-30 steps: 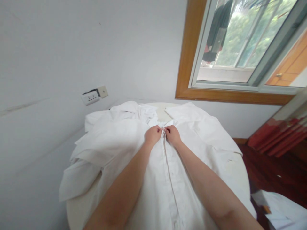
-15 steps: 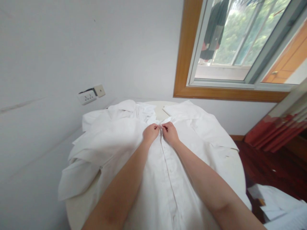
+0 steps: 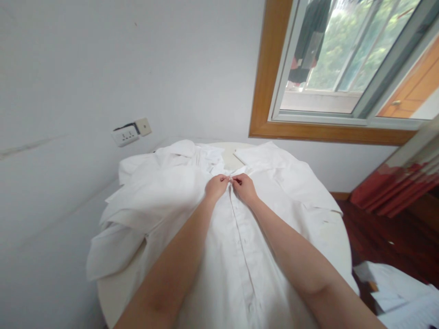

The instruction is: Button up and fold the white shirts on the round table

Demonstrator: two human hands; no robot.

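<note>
A white button-up shirt (image 3: 164, 196) lies spread front-up over a round pale table (image 3: 329, 233), its collar toward the wall. My left hand (image 3: 216, 187) and my right hand (image 3: 244, 188) meet at the top of the shirt's button placket, just below the collar. Both hands are closed in a pinch on the two edges of the placket, fingertips almost touching each other. The buttoned strip runs down between my forearms toward me.
A white wall with a power socket (image 3: 127, 133) stands right behind the table. A wood-framed window (image 3: 329, 82) is at the upper right. Red curtain fabric (image 3: 394, 187) and dark red floor lie to the right, with white cloth (image 3: 401, 288) at the lower right corner.
Both hands stay pinched at the same spot near the collar. The view has shifted slightly; the fingers have only worked a little on the placket.
</note>
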